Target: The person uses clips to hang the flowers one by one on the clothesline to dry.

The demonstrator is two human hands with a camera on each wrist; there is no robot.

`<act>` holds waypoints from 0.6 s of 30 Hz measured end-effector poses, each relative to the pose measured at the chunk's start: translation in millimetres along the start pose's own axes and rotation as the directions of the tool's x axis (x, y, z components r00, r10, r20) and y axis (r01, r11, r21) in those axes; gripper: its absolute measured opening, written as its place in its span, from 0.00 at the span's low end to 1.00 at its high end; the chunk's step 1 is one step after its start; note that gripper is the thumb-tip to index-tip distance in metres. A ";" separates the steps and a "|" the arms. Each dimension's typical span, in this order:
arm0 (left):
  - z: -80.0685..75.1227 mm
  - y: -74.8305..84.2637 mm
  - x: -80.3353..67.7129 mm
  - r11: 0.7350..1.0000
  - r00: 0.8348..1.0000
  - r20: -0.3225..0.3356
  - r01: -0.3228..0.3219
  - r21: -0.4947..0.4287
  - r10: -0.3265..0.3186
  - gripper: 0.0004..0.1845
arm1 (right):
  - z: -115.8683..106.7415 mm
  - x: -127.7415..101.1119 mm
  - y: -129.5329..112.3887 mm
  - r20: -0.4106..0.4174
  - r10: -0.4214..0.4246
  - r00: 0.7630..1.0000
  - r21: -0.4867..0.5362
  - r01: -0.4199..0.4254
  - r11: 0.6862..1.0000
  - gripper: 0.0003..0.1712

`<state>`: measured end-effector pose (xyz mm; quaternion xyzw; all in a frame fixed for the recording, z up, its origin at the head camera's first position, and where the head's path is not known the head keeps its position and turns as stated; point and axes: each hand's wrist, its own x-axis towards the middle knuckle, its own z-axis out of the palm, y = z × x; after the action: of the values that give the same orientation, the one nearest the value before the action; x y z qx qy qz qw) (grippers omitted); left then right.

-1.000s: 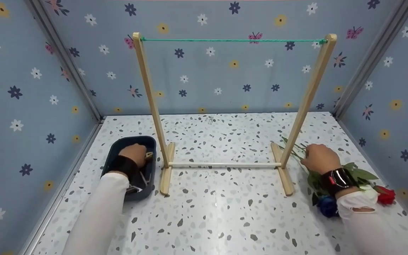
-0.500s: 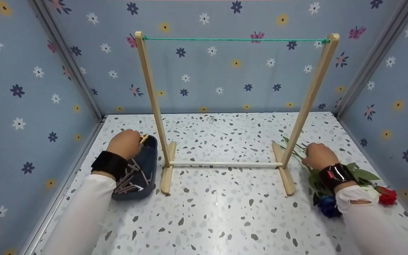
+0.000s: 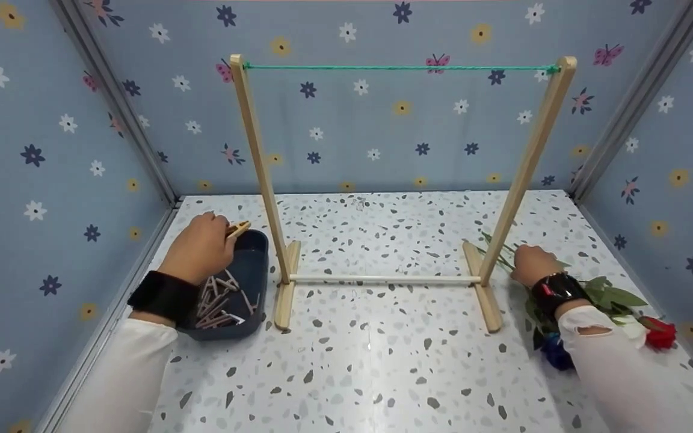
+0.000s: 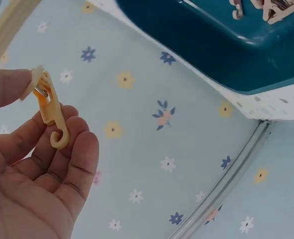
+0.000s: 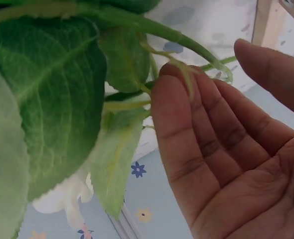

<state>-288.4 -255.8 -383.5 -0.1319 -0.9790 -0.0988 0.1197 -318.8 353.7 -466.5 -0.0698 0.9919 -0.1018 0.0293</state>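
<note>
My left hand (image 3: 201, 248) hovers over the back of a dark blue tray (image 3: 254, 260) and pinches a small wooden clothespin (image 3: 238, 228). The left wrist view shows that clothespin (image 4: 48, 107) held between thumb and fingers. The tray holds several more clothespins (image 3: 217, 296). My right hand (image 3: 533, 263) rests on the green stems (image 3: 498, 252) of artificial flowers lying right of the wooden rack (image 3: 265, 180). In the right wrist view its fingers (image 5: 187, 144) are straight against a stem (image 5: 152, 29) and leaves (image 5: 37, 94). A green string (image 3: 397, 67) spans the rack's top.
A red flower (image 3: 660, 334) and a blue flower (image 3: 554, 352) lie by my right sleeve. Flowered walls close in the speckled table (image 3: 370, 361) on three sides. The rack's feet (image 3: 284, 288) stand mid-table.
My left hand has lifted out of the tray with a clothespin and moved back and left. My right hand has stayed on the flower stems.
</note>
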 end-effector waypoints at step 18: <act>-50.7 22.3 -35.9 0.967 0.921 -0.337 -0.238 -0.089 0.196 0.09 | 13.2 7.1 7.0 0.021 -0.008 1.000 0.036 0.007 0.999 0.06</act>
<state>-238.0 -254.6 -341.0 -0.2290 -0.9167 -0.1679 0.2812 -325.8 356.9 -481.1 -0.0742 0.9893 -0.1190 0.0406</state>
